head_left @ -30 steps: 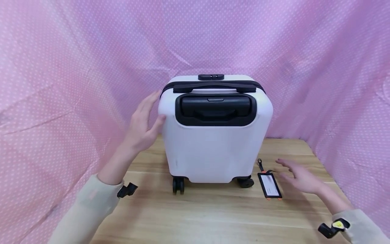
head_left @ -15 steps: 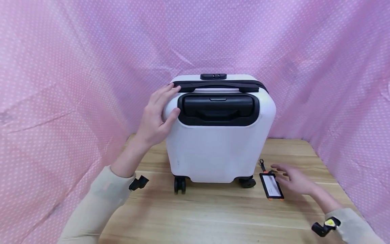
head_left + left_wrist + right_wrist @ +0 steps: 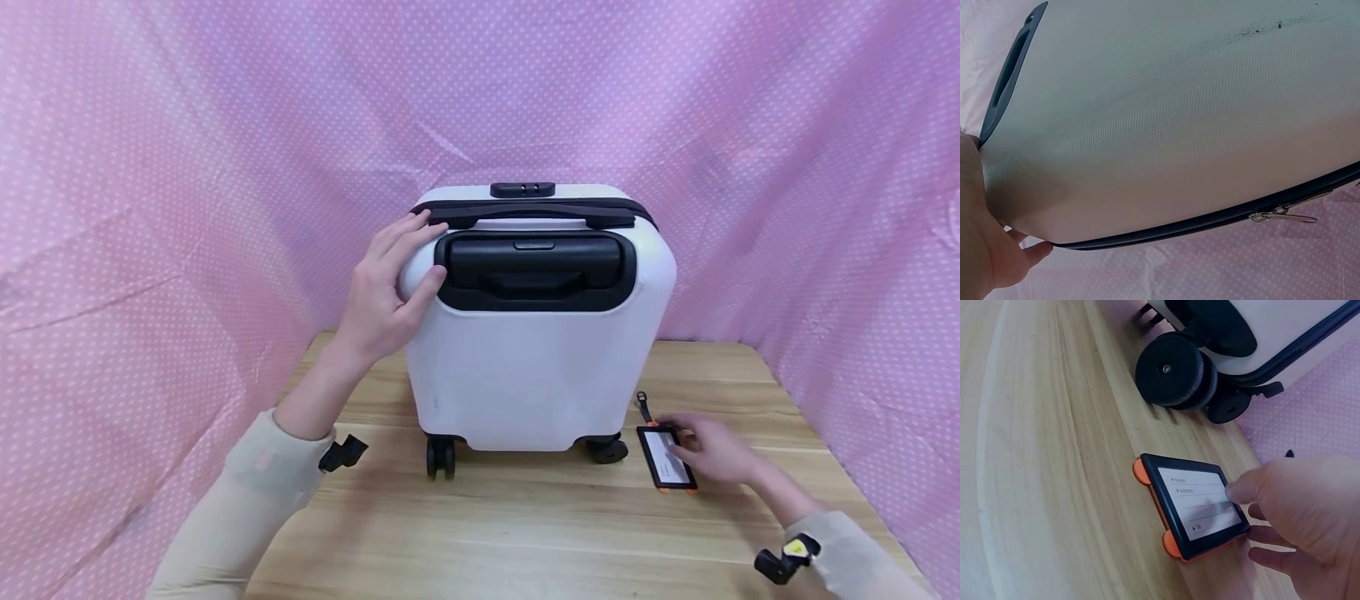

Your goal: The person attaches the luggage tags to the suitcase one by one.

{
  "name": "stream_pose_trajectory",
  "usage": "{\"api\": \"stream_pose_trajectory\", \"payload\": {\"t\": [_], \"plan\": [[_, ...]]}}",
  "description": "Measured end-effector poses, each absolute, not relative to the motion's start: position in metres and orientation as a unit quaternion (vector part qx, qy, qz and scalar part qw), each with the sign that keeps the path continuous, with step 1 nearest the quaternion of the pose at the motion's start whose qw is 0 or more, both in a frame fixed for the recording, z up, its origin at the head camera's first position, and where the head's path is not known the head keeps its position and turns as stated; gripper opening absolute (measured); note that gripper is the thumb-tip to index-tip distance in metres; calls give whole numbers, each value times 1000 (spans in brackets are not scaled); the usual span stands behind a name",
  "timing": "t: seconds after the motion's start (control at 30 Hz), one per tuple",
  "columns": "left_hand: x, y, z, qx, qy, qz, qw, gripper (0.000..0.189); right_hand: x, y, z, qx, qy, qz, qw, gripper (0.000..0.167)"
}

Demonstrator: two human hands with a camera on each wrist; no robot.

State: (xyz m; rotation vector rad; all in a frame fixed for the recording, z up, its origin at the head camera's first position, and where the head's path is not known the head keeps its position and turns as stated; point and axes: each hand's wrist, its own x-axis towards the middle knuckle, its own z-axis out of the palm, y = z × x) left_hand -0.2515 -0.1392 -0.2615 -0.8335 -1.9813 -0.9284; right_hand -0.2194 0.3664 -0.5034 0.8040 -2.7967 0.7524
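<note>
A white hard-shell suitcase (image 3: 525,375) stands upright on its wheels, its black pull handle folded into the recess. My left hand (image 3: 382,292) rests on its upper left corner, thumb on the front face and fingers spread over the top edge. In the left wrist view, this hand (image 3: 985,244) touches the shell's edge near the zipper (image 3: 1210,219). To the right of the suitcase lies a black and orange luggage tag (image 3: 666,458) with a white card. My right hand (image 3: 712,450) pinches its edge; in the right wrist view the thumb lies over the card and the fingers are by the edge.
Everything stands on a light wooden table (image 3: 480,533). Pink dotted cloth (image 3: 480,92) hangs behind and at both sides. A suitcase wheel (image 3: 1169,369) is close to the tag. The tag's strap (image 3: 642,406) points towards the back.
My left hand has moved right onto the suitcase corner. The right hand has moved left to the luggage tag and its fingers have closed at the edge.
</note>
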Motion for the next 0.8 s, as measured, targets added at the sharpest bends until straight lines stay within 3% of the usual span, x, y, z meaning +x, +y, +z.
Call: {"api": "stream_pose_trajectory", "payload": {"t": [0.2,0.53,0.8], "plan": [[-251,-140,-262,-325,-787,-362,379,41,-222,361,-508,208,-946,243,51,30],[-252,-140,-263,-320,-791,-360,378,42,-233,357,-518,164,-951,249,88,18],[-253,-137,-264,-319,-783,-368,387,43,-235,365,-513,155,-950,266,56,14]]}}
